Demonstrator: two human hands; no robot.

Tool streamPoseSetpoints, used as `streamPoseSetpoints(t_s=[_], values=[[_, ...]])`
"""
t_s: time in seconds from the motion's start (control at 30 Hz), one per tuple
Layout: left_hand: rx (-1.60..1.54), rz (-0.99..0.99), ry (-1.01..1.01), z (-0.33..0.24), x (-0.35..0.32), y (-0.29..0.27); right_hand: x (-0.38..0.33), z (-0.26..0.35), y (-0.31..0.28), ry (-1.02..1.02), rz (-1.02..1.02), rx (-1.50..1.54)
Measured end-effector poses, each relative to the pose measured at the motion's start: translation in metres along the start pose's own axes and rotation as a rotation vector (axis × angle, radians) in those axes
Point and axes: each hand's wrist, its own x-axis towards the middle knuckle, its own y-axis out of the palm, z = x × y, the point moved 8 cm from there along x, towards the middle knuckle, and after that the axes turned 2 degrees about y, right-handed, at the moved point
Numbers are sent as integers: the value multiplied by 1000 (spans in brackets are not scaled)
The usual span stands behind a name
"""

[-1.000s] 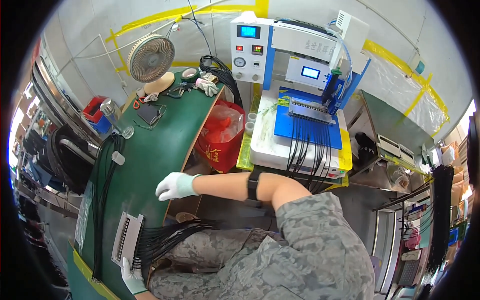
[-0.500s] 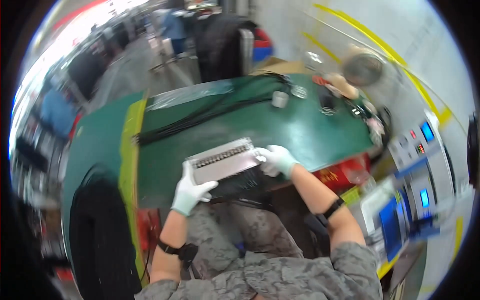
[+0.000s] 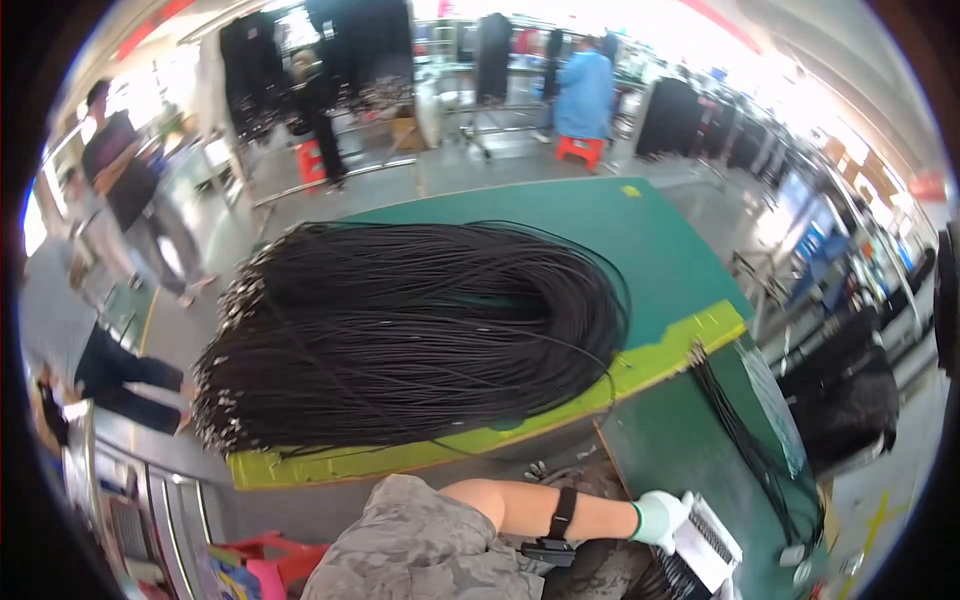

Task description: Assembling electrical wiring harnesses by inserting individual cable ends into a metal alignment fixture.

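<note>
My left hand, in a white glove, grips the edge of a silver metal connector panel near the lower right of the view. A row of small dark ports runs along the panel, which is tilted. Dark cables hang beside and below it, close to my legs. I cannot see my right hand; the lower rim of the view cuts off that side. A big bundle of looped black cables lies on the green table to the left, its metal-tipped ends gathered at the left side.
A yellow-green strip borders the green table. A thinner cable bunch lies on the adjoining green bench. Several people stand or sit beyond, one in blue on a red stool. Racks of hanging cables stand behind.
The view has swung far to the left, bringing the large cable bundle into the middle. My right hand has gone out of view; my left hand still holds the panel.
</note>
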Motion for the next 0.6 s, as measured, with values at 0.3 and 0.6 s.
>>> streamPoseSetpoints(t_s=[0.3,0.6], values=[[-697,-245,291,13,-1,-38,-75,148,44,-536,137,223],[-1414,-591,140,64,-84,-121,-131,147,209,-485,926,-13]])
